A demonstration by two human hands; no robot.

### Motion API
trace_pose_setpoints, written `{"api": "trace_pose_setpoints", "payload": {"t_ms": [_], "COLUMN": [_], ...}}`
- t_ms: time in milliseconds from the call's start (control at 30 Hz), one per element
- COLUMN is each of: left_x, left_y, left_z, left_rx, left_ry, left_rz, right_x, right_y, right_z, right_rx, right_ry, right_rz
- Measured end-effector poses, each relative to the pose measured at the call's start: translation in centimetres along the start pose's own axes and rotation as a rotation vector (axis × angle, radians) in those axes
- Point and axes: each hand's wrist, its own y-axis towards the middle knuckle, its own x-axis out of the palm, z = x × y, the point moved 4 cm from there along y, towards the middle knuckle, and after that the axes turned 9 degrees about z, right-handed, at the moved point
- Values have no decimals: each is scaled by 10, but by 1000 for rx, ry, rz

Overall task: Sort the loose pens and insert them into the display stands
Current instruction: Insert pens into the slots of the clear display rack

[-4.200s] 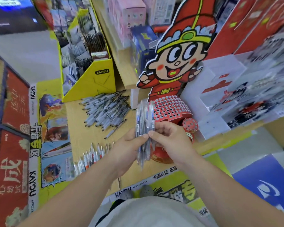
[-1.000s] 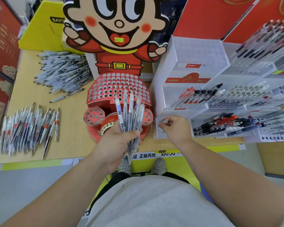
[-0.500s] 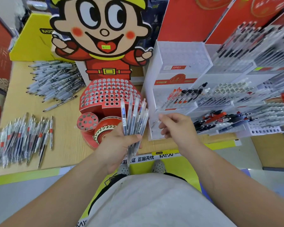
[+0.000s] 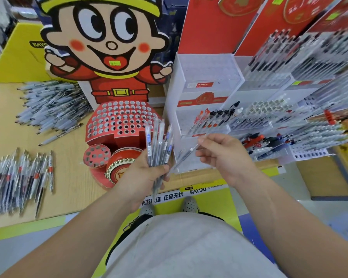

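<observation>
Since a second ago the right hand (image 4: 227,157) has left the low tier of the white tiered plastic stand (image 4: 170,101). Its grip now pinches one clear slim pen (image 4: 184,158), drawn slantwise off the bundle of clear pens (image 4: 159,141) that the left hand (image 4: 143,175) clamps upright. Best to free it fully, turn it tip-down, then seat it in an empty hole at one o'clock. Loose pens (image 4: 18,181) lie on the wooden counter (image 4: 72,177) at nine o'clock.
</observation>
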Motion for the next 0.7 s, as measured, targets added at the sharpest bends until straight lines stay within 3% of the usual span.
{"api": "trace_pose_setpoints", "payload": {"t_ms": [100,367,700], "left_x": [-11,-24,-30], "left_y": [1,-3,-6], "left_z": [-3,-15,-21], "left_rx": [-14,-44,-52], "left_ry": [-10,-40,-57], "left_rz": [73,137,199], "right_x": [-23,-29,-8], "right_y": [11,36,53], "right_z": [-10,10,32], "right_rx": [-101,-389,-542], "right_ry": [-25,-427,-622], "right_rz": [80,141,127]}}
